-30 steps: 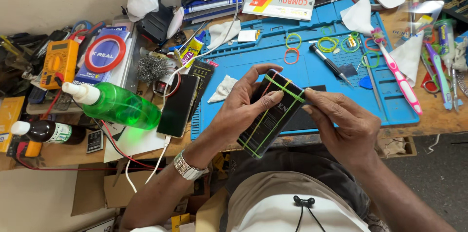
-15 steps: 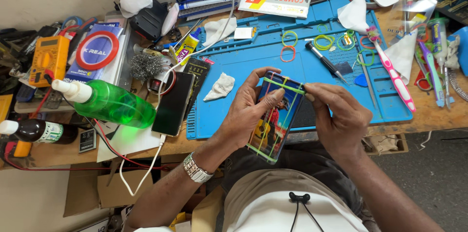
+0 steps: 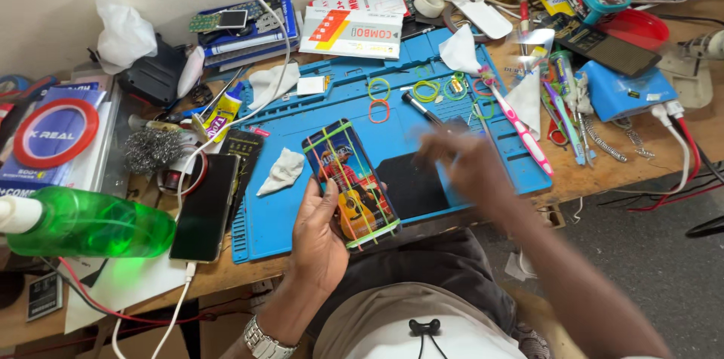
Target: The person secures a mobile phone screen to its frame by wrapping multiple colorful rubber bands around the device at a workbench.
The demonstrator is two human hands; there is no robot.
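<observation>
Left hand holds the banded phone, right hand is out over the mat.

The left hand (image 3: pixel 320 242) grips a lit smartphone (image 3: pixel 351 184) wrapped in rubber bands, long axis tilted away up-left. The right hand (image 3: pixel 460 167), blurred, grip unclear, hovers just right over the blue mat (image 3: pixel 407 114), loose rubber bands (image 3: pixel 379 99) beyond it, pink toothbrush (image 3: pixel 520 129) alongside.

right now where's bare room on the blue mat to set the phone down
Bare patch on the blue mat between the white cloth and the phone in the left hand. Crowded at the mat's top by rubber bands; right hand blurred.
</observation>
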